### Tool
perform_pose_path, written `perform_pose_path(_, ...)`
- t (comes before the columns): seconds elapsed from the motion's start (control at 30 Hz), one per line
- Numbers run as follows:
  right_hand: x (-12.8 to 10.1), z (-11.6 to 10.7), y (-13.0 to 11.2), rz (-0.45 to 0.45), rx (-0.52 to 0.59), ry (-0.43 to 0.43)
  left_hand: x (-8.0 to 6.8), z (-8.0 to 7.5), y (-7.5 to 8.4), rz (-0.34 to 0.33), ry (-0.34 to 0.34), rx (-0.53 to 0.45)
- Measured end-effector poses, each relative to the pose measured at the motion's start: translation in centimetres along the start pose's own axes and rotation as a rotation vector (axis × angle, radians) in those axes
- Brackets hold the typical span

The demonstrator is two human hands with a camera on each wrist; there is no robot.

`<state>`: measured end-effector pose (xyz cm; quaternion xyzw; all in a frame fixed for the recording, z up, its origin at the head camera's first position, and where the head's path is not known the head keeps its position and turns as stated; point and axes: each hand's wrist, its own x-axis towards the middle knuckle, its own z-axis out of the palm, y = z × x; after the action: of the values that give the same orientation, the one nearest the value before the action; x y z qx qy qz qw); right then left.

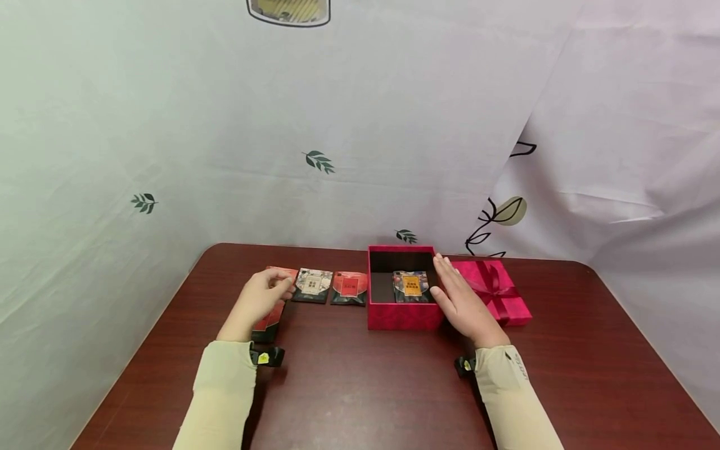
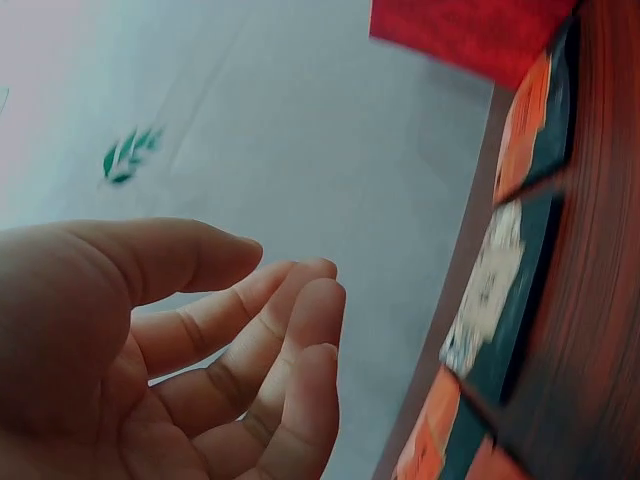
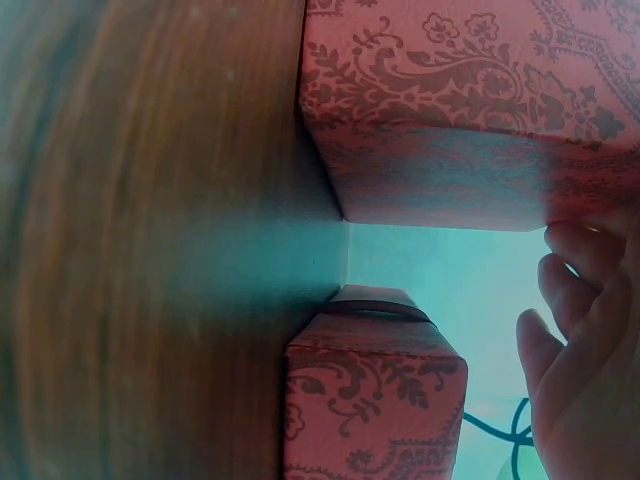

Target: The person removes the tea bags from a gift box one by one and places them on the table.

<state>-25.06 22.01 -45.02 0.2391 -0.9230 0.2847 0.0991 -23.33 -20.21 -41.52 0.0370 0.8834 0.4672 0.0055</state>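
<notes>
An open red patterned box (image 1: 402,314) (image 3: 470,110) stands on the table, with a dark packet bearing an orange label (image 1: 412,285) inside it. My right hand (image 1: 458,299) (image 3: 585,340) lies with straight fingers against the box's right wall. My left hand (image 1: 261,299) (image 2: 230,350) hovers with loosely curled fingers and holds nothing. It is above a red and black packet (image 1: 269,320), close to a red packet (image 1: 283,273). Further right in the row lie a white-faced packet (image 1: 312,284) (image 2: 490,290) and another red packet (image 1: 349,287) (image 2: 535,110).
The box's lid (image 1: 497,292) (image 3: 375,400), tied with a red ribbon, lies right of the box behind my right hand. The dark wooden table (image 1: 365,387) is ringed by pale cloth printed with leaves (image 1: 337,125). Bare wood stretches toward me.
</notes>
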Motion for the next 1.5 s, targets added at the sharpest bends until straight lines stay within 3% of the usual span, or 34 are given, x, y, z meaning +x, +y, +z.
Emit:
perform_pose_path(0.13,0.0,-0.1,0.1,-0.004,-0.001,-0.001,0.2,1.3,1.2,0.048,-0.019,0.020)
perform_pose_path(0.3,0.0,-0.1,-0.1,0.007,0.008,-0.012,0.0,3.0,2.6,0.060,-0.027,0.062)
perform_pose_path(0.6,-0.1,0.2,-0.1,0.006,0.014,0.004,-0.6,6.4,5.4,0.146,-0.038,0.063)
perform_pose_path(0.77,-0.1,0.2,-0.2,0.021,0.022,-0.008,-0.6,7.6,7.4,0.192,-0.001,0.079)
perform_pose_path(0.93,-0.1,0.0,-0.3,0.021,0.019,-0.012,-0.1,8.2,9.6,0.232,0.029,0.063)
perform_pose_path(1.17,0.0,-0.1,-0.3,0.022,0.012,-0.015,1.4,9.9,11.1,0.289,-0.016,0.021)
perform_pose_path(1.27,-0.1,-0.1,-0.3,0.020,0.007,-0.015,1.9,10.7,11.6,0.277,-0.064,-0.001)
perform_pose_path(1.5,-0.1,-0.1,-0.4,0.019,0.003,-0.008,3.1,12.5,12.2,0.181,-0.182,-0.117)
